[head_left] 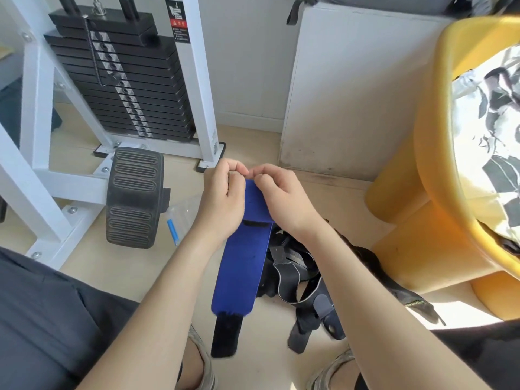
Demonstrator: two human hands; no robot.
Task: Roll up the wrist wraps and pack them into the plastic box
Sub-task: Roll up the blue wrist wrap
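A: Item one, far left of the grip?
B: Weight stack point(118, 77), black plates in a white frame point(36, 130). Below it, a ribbed black pedal point(133, 197) on the floor point(112, 266).

A: Next, closer in?
B: Clear plastic box point(183, 213), just left of the left wrist, partly hidden behind the forearm. A blue clip shows on its near edge. Contents cannot be made out.

A: The grip itself?
B: Left hand point(222, 198), fingers curled, pinching the top end of the blue wrap point(242, 266). Right hand point(281, 195), touching the left at the fingertips, pinching the same end from the other side. Both closed on the wrap; its top edge is tucked under the fingers.

A: Condition of the wrap?
B: Held in the air, hanging down from the grip towards the person, mostly unrolled. One fold sits just under the hands. A black tab point(225, 336) ends it at the bottom, between the two shoes.

A: Right of the grip?
B: Pile of dark wraps point(298, 274), loose and tangled on the floor below the right forearm. Further right, a yellow tub point(430, 164) holding patterned cloth point(489, 116).
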